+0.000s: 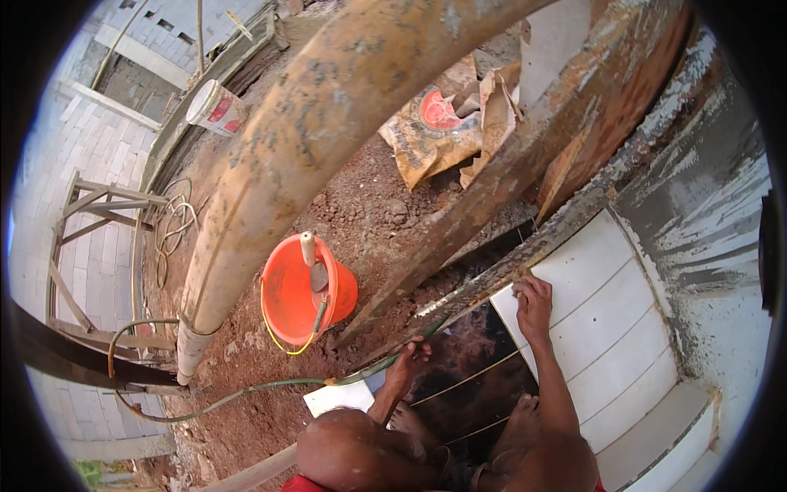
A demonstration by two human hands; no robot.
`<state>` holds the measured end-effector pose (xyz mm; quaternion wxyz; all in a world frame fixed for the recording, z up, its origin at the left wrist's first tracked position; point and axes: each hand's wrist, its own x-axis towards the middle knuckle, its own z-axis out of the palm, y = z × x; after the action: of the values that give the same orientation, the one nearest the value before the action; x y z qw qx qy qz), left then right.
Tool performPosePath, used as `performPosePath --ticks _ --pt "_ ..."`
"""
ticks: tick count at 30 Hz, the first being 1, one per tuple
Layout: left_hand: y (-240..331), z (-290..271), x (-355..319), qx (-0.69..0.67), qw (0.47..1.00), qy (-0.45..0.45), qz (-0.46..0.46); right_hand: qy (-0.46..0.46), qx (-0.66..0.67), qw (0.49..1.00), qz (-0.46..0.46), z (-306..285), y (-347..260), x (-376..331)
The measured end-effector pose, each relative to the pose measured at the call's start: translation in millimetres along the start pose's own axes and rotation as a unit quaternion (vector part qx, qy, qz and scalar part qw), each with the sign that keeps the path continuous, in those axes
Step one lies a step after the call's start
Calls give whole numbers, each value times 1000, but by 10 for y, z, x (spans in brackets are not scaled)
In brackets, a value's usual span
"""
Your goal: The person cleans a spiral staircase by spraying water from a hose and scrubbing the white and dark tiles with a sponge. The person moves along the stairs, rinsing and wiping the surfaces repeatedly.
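My left hand (402,367) is closed round a green hose (361,375), close to the edge of the dark tiles. My right hand (534,307) has its fingers bent and drawn together at the seam between the dark tiles (467,353) and the white tiles (602,307). Whatever may be between those fingertips is hidden. My bare feet rest on the dark tiles between my bent knees. A small white tile piece (338,399) lies left of my left wrist.
On reddish soil stands an orange bucket (283,287) holding a trowel (317,275). A thick muddy pole (270,164) slants overhead, and a rough plank (467,217) borders the tiles. Beyond lie a torn sack (426,143) and a white pail (215,109). A plastered wall rises at right.
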<state>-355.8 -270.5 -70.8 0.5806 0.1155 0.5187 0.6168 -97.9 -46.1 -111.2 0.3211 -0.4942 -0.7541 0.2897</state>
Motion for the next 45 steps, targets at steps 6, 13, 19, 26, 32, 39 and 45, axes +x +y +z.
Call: performPosePath --ticks 6,13,19,26,32,39,45 --pt "145 161 -175 37 995 -60 67 -12 477 833 279 899 -481 238" --pt "255 181 -279 72 990 5 119 -99 586 687 419 1284 -514 655" --pt "243 110 -404 124 983 15 133 -136 639 628 422 1534 -622 540" --pt "179 -105 -479 188 970 40 148 -175 644 633 393 2001 -391 376" --pt "179 -142 -503 170 972 64 149 -221 409 805 370 2030 -682 464" --pt "-21 -17 -159 264 941 149 149 -201 217 913 282 1786 -804 763" --pt "-74 77 -77 273 936 166 148 -119 135 959 218 2016 -765 946"
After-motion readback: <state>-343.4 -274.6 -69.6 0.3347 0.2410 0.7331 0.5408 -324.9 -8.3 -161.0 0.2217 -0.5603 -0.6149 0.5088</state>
